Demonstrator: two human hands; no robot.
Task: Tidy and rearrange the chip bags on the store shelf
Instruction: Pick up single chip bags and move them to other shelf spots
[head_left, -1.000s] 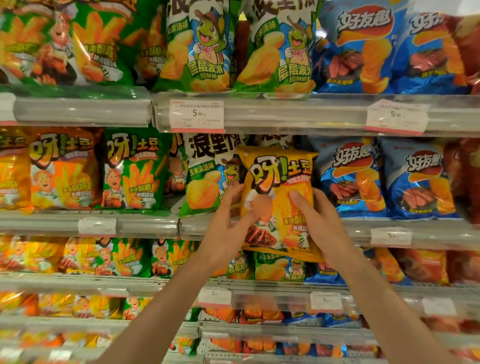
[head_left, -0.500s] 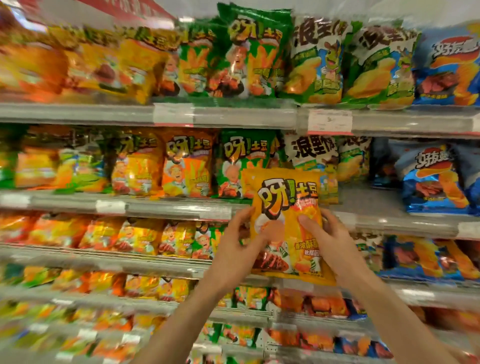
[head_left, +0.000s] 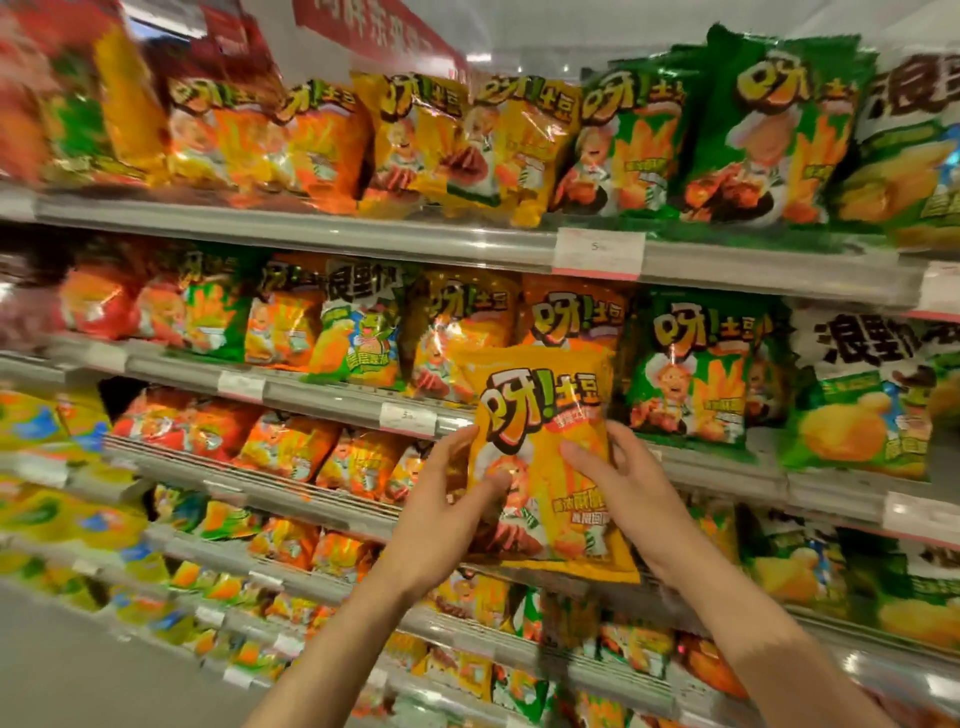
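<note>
Yellow and glossy, the chip bag (head_left: 545, 457) is held upright in front of the store shelf (head_left: 332, 397), just before the shelf's orange bag (head_left: 571, 317) and left of its green bag (head_left: 696, 364). The left hand (head_left: 441, 525) has its grip closed on the bag's left edge, thumb across the front. The right hand (head_left: 628, 499) clasps the right edge, fingers curled behind.
</note>
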